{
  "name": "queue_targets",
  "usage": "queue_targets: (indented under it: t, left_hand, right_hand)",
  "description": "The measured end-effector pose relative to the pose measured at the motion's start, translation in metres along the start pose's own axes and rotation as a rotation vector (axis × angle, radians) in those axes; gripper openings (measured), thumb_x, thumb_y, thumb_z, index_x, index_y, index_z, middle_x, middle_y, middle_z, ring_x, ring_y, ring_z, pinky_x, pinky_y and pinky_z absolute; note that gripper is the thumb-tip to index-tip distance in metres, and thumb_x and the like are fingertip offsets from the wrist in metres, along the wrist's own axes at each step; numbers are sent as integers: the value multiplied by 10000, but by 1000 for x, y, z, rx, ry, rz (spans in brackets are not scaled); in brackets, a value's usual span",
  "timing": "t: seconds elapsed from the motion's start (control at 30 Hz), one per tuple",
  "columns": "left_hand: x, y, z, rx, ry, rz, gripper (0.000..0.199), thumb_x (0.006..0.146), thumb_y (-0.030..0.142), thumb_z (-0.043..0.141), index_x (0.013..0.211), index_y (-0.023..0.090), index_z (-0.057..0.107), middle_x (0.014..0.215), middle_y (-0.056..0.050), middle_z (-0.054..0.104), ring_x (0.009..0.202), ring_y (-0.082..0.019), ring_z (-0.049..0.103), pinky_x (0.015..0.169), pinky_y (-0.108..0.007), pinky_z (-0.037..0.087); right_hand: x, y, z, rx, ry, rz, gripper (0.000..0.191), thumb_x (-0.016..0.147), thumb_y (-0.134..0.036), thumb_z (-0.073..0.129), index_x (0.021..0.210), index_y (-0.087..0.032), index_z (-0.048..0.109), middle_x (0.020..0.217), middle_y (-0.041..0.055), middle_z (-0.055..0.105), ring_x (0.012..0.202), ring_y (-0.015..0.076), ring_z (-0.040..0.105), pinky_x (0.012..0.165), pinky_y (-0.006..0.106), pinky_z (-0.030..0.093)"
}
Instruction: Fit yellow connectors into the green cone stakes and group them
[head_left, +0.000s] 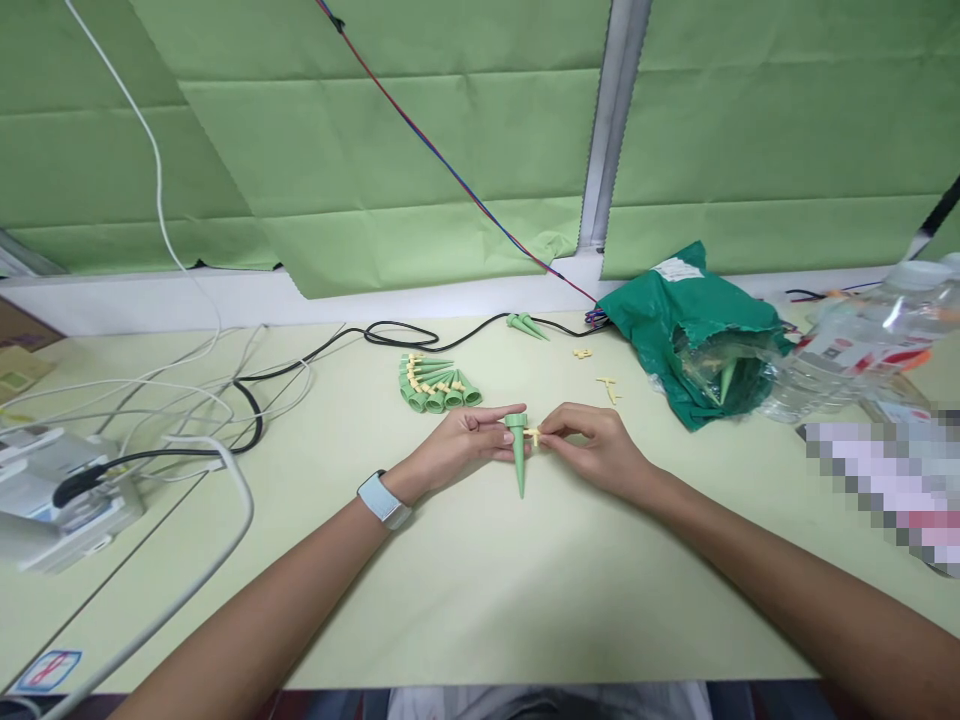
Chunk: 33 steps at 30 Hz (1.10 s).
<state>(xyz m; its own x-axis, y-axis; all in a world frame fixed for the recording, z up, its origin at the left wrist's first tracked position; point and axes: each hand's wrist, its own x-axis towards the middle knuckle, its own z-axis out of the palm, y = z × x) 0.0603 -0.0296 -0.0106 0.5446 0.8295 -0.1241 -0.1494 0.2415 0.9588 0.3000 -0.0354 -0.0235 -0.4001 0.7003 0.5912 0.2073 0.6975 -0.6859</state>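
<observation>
My left hand holds a green plastic cone-shaped spike near its wide top, with the point facing down toward me. My right hand pinches a small yellow plastic fitting between its fingertips, right against the spike's upper side. Part of the fitting is hidden by my fingers. A curved row of several green spikes with yellow fittings lies on the pale green table beyond my left hand. Two loose green spikes lie farther back, and loose yellow fittings lie beyond my right hand.
A crumpled green plastic bag and a clear plastic bottle lie at the back right. White and black cables and a white electrical device occupy the left. Green blinds hang behind the table.
</observation>
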Motion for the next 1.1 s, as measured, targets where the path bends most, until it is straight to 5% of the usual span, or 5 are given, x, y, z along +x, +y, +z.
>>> queue_targets:
  t: [0.57,0.9,1.1]
  left_hand:
    - [-3,3,5,55,-61,-42,621,867,313,772,1435,139,590,1151,-201,759,1123,-330,721,1054,-533,513]
    - [-3,4,5,34,-49,-78,572,849,305,792,1376,140,643,1166,-206,753,1065,-318,741,1031,-504,536]
    - [-3,5,7,66,-58,-59,528,846,310,788,1331,130,677,1130,-200,762,1051,-319,744,1004,-506,550]
  right_hand:
    - [-6,-3,6,-9,-39,16,140,948,-181,624,852,-224,717,833,40,729,755,173,679,641,290,537]
    - [-9,1,4,-260,-143,-240,225,972,-87,504,986,-228,679,975,88,733,874,205,702,757,342,576]
    - [-4,-4,0,-208,-143,-182,199,955,-91,545,944,-230,688,921,63,731,809,188,693,713,317,560]
